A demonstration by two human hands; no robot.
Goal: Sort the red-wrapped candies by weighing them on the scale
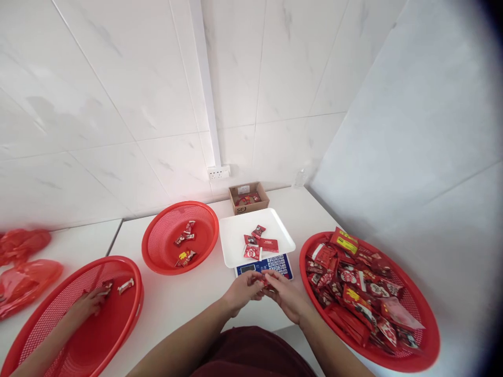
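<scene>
My left hand [243, 291] and my right hand [286, 296] meet just in front of the blue scale [264, 266]. Together they pinch a small red sweet wrapper [267, 283] between their fingertips. The scale's white tray [236, 238] carries several red packets [257, 242]. To my right a big red basket [428, 335] is heaped with red snack packets [356, 293].
A smaller red basket [157, 251] with a few sweets stands behind on the left. Another person's hand [88, 303] reaches into a large red basket [133, 309] at far left. Red plastic bags [21, 272] lie at the left edge. A small cardboard box [248, 198] stands by the wall.
</scene>
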